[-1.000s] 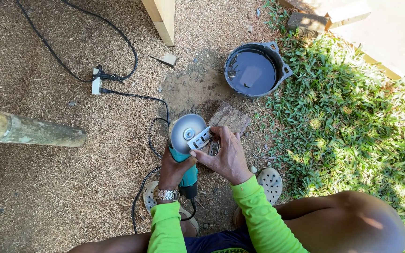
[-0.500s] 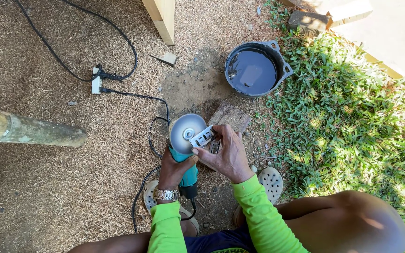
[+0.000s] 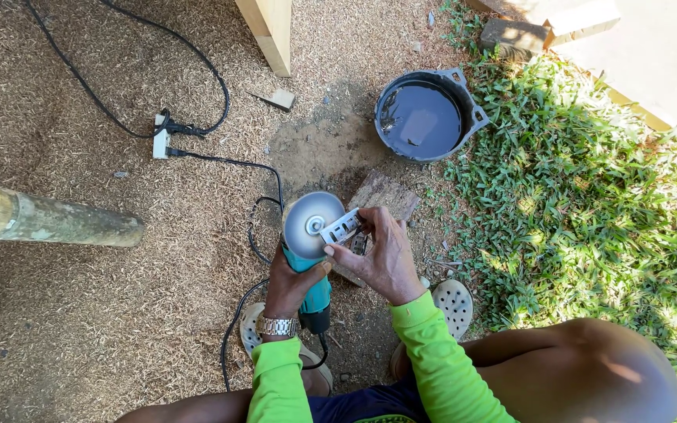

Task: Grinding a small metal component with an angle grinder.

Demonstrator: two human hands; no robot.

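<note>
My left hand [image 3: 291, 282] grips the teal body of an angle grinder [image 3: 313, 291], held upright with its shiny round disc [image 3: 309, 222] facing up. My right hand [image 3: 381, 254] holds a flat metal wrench [image 3: 340, 227] set against the hub at the centre of the disc. The grinder's black cord [image 3: 237, 313] loops away to the left over the sawdust. A metal watch [image 3: 277, 327] is on my left wrist, and both arms wear bright green sleeves.
A dark bucket of water [image 3: 425, 116] stands at the edge of the grass. A wooden block [image 3: 385, 196] lies under my right hand. A pale log [image 3: 41, 217] lies at left, a white plug socket [image 3: 161, 137] with cables beyond it, and a timber post [image 3: 269, 31] above.
The wrench and my right hand have shifted very slightly on the disc hub. The grinder and my left hand stay in place.
</note>
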